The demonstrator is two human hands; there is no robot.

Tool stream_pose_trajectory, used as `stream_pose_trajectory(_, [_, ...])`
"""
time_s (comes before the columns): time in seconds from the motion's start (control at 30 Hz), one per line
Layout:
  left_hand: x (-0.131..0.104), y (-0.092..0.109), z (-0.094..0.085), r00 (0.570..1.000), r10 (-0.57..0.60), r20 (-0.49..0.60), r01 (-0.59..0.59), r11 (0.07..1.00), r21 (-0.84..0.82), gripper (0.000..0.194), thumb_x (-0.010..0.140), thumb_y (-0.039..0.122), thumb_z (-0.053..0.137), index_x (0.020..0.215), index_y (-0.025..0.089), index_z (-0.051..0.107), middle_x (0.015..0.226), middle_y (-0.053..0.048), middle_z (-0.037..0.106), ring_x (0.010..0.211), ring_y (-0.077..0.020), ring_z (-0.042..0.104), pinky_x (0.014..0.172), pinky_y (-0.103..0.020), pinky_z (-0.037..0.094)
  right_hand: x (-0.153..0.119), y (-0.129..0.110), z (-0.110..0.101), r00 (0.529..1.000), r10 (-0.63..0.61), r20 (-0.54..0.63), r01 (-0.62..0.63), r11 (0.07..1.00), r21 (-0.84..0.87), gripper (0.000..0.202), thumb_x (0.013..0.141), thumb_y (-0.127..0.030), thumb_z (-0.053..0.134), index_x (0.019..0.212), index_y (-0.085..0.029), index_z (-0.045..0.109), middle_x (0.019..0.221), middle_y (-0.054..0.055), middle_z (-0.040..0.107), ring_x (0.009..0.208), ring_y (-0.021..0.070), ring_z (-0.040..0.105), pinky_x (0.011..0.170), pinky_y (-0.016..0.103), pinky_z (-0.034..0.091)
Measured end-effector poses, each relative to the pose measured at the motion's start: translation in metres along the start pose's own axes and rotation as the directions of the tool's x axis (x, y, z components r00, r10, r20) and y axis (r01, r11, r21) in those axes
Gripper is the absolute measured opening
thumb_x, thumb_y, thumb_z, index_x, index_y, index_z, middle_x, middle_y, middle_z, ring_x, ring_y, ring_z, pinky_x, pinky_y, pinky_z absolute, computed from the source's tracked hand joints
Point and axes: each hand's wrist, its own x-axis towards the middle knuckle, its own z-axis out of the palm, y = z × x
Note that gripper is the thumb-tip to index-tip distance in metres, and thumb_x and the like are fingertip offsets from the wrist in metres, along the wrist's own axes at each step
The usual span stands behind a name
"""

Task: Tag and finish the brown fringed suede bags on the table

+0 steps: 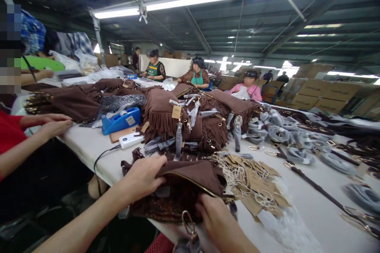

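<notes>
A brown fringed handbag [190,174] lies at the table's near edge, its zipped mouth spread wide toward me. My left hand [148,174] grips the bag's upper edge at the left, fingers closed over the fabric. At the right side of the mouth is my right hand [215,211], its fingers curled at the opening and partly hidden inside. The dark patterned lining [166,201] shows between my hands. A gold snap hook [188,221] hangs in front of the opening, near my right hand.
Brown fringed bags [166,106] are piled behind. Kraft paper tags [258,182] with white strings lie right, before wrapped straps [279,128]. A blue tape dispenser [121,120] and white corded device [130,140] sit left. A co-worker's hands [57,124] rest at the left table edge.
</notes>
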Motion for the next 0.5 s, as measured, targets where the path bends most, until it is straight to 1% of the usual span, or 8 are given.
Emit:
stream_pose_trajectory(0.07, [-0.017,-0.013,0.004,0.994,0.018,0.107,-0.001,0.987,-0.160,0.018,0.078,0.014,0.053,0.093,0.022,0.055,0.096,-0.003,0.067,0.090,-0.0219,0.062,0.075,-0.030,0.044,0.001,0.004,-0.006,1.000,-0.027,-0.005,0.027,0.977,0.212,0.025,0.088,-0.016,0.042,0.070,-0.019,0.058,0.079,0.009,0.072,0.079,0.0204,0.065,0.071,0.029,0.041])
stream_pose_trajectory(0.13, [-0.025,-0.025,0.003,0.987,0.025,0.159,0.023,0.956,-0.293,0.017,0.077,0.013,0.051,0.090,0.022,0.057,0.092,-0.001,0.067,0.088,-0.0201,0.062,0.075,-0.028,0.043,-0.001,0.002,-0.013,0.995,-0.080,0.057,0.046,0.892,0.449,0.025,0.088,-0.022,0.044,0.065,-0.020,0.054,0.070,0.004,0.070,0.073,0.0178,0.063,0.073,0.028,0.043])
stream_pose_trajectory(0.23, [-0.019,-0.032,-0.005,0.987,0.029,0.157,0.045,0.891,-0.451,0.018,0.079,0.013,0.048,0.087,0.022,0.061,0.092,0.001,0.069,0.088,-0.0186,0.062,0.078,-0.026,0.043,-0.008,-0.015,-0.027,0.962,-0.184,0.200,-0.008,0.716,0.698,0.025,0.088,-0.035,0.051,0.067,-0.021,0.049,0.056,-0.003,0.059,0.051,0.0102,0.049,0.059,0.023,0.040])
stream_pose_trajectory(0.3, [-0.009,-0.031,-0.007,0.988,0.038,0.152,0.043,0.867,-0.496,0.022,0.079,0.011,0.047,0.088,0.022,0.063,0.093,0.001,0.071,0.089,-0.0185,0.063,0.081,-0.026,0.043,-0.010,-0.031,-0.038,0.952,-0.225,0.205,-0.028,0.606,0.795,0.033,0.089,-0.046,0.055,0.069,-0.021,0.048,0.053,-0.007,0.049,0.042,0.0058,0.033,0.045,0.019,0.029])
stream_pose_trajectory(0.33, [-0.003,-0.029,-0.007,0.988,0.039,0.151,0.042,0.865,-0.499,0.023,0.078,0.011,0.048,0.089,0.022,0.065,0.094,0.001,0.071,0.089,-0.0189,0.063,0.082,-0.026,0.044,-0.009,-0.039,-0.044,0.961,-0.219,0.166,-0.019,0.550,0.835,0.036,0.089,-0.050,0.056,0.070,-0.021,0.048,0.052,-0.009,0.044,0.040,0.0047,0.027,0.041,0.019,0.022])
stream_pose_trajectory(0.4, [0.005,-0.027,-0.006,0.989,0.030,0.147,0.046,0.870,-0.490,0.021,0.078,0.012,0.049,0.087,0.021,0.066,0.091,0.000,0.071,0.087,-0.0198,0.063,0.080,-0.026,0.044,-0.002,-0.053,-0.055,0.986,-0.166,0.019,0.056,0.434,0.899,0.040,0.087,-0.056,0.058,0.071,-0.021,0.047,0.055,-0.010,0.038,0.040,0.0040,0.021,0.039,0.019,0.014])
stream_pose_trajectory(0.47, [0.010,-0.024,-0.004,0.991,0.028,0.131,0.040,0.872,-0.488,0.019,0.077,0.012,0.051,0.085,0.021,0.066,0.089,0.000,0.071,0.086,-0.0201,0.062,0.079,-0.026,0.044,0.009,-0.061,-0.068,0.984,-0.115,-0.138,0.171,0.370,0.913,0.039,0.086,-0.056,0.062,0.074,-0.022,0.046,0.058,-0.009,0.038,0.043,0.0051,0.022,0.039,0.019,0.014])
stream_pose_trajectory(0.5, [0.011,-0.023,-0.003,0.992,0.029,0.124,0.035,0.872,-0.489,0.018,0.076,0.012,0.051,0.083,0.021,0.065,0.088,0.000,0.070,0.086,-0.0200,0.062,0.078,-0.026,0.044,0.015,-0.064,-0.074,0.972,-0.118,-0.205,0.234,0.370,0.899,0.038,0.085,-0.055,0.063,0.074,-0.023,0.046,0.060,-0.008,0.039,0.046,0.0061,0.025,0.040,0.019,0.016])
